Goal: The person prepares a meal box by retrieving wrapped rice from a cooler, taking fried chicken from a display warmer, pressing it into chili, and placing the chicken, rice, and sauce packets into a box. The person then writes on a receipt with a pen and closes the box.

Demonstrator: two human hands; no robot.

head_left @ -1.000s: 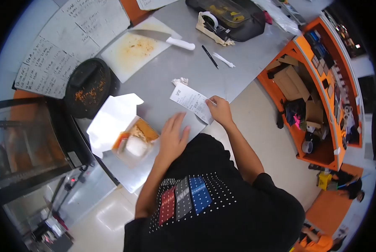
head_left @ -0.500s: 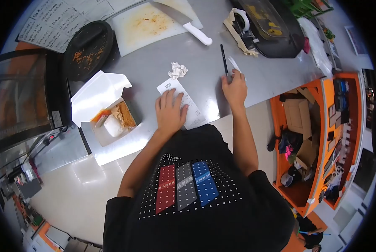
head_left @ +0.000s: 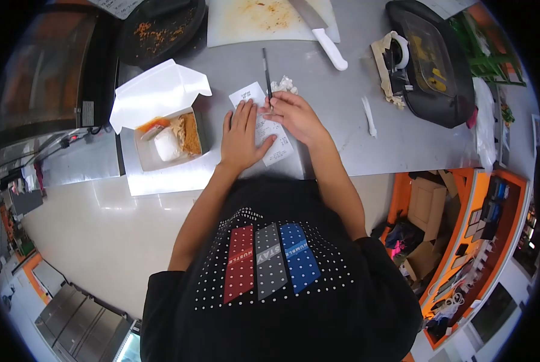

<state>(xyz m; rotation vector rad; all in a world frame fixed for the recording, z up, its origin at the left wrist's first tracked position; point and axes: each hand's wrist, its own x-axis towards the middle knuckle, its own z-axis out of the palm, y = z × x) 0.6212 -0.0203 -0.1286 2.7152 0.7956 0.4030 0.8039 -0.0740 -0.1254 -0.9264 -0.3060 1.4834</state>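
Note:
My left hand (head_left: pixel 241 137) lies flat with fingers stretched over a printed paper receipt (head_left: pixel 278 146) on the metal counter. A long, thin black pen (head_left: pixel 266 73) is held in my right hand (head_left: pixel 298 118), its fingers pinched around the lower end above the receipt. Just beyond the right hand sits a crumpled piece of white paper (head_left: pixel 287 84), partly hidden. Left of my left hand stands a white takeaway box (head_left: pixel 159 161) with its lid raised. Inside are white rice (head_left: pixel 168 145), a browned, breaded-looking food (head_left: pixel 191 134) and something orange.
A cutting board (head_left: pixel 233 24) bears a white-handled knife (head_left: pixel 329 49) at the back. Black dishware (head_left: pixel 131 48) with crumbs stands back left. To the right are thin white strips (head_left: pixel 369 117), a tape roll (head_left: pixel 402 51) and a black tray (head_left: pixel 460 105). An orange shelf (head_left: pixel 475 208) stands beyond the counter.
My right hand has picked up the pen from the counter and brought it left over the receipt. My left hand stays on the receipt. The camera view has shifted.

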